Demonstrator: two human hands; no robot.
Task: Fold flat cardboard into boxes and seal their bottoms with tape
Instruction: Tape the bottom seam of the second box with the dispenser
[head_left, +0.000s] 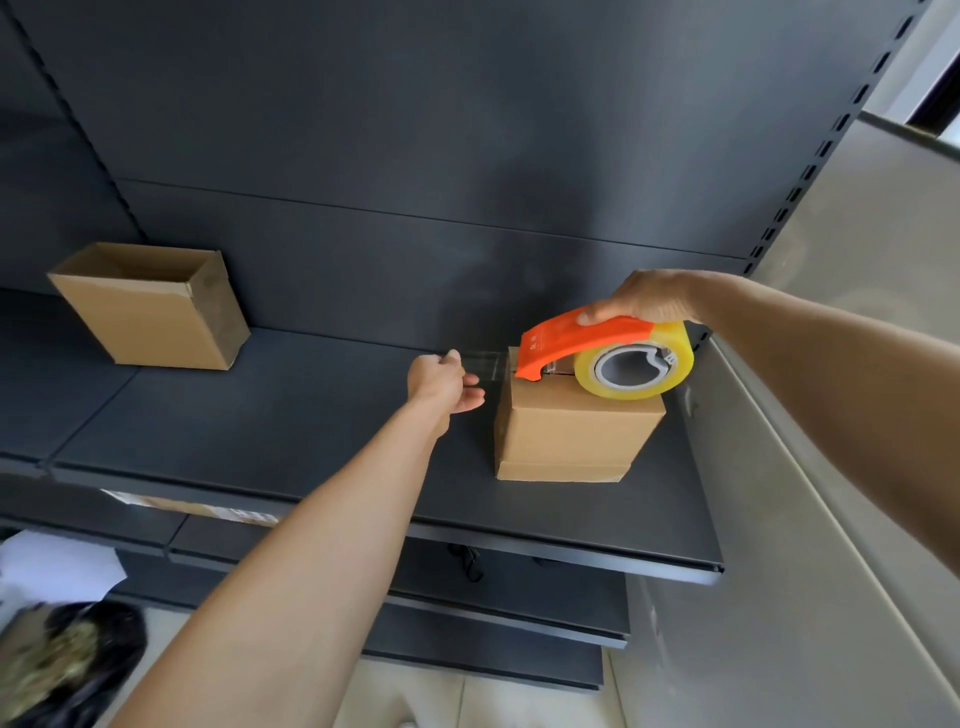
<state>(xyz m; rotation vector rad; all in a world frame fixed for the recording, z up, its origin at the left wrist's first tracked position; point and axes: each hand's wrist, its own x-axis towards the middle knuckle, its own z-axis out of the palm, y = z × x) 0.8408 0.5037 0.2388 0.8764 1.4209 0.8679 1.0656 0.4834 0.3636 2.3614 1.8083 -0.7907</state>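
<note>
- Small brown cardboard box (571, 431) stands on the dark grey metal shelf (260, 415), near its right edge and set back from the front edge. Its closed face is up. I judge that's the bottom, turned up so the seam can be taped.
- Right grip (649, 299): fingers curled over the orange plastic tape dispenser (576, 340), pressing it onto the box top. The cutter end sits at the box's top left edge. Likely pinned there so the tape draws off under tension.
- Roll of clear yellowish packing tape (636, 374) is mounted in the dispenser, over the right half of the box top.
- Left grip (441, 379): thumb and fingers pinch the free end of the clear tape strip (485, 366). The strip is stretched leftward past the box's left side, above the shelf. Probably overhang, to fold down that side.
- Can't tell whether any tape is stuck to the seam yet.
- Open-topped brown cardboard box (150, 312) leans on the back panel at the shelf's far left, well apart from the work. Looks like a finished one parked clear.
- Count: 2 boxes, 1 dispenser, 1 roll, 1 drawn strip, 2 grips (both occupied).
- Something pale and flat shows below the shelf's front edge on the left. Can't tell if it's flat cardboard stock.
</note>
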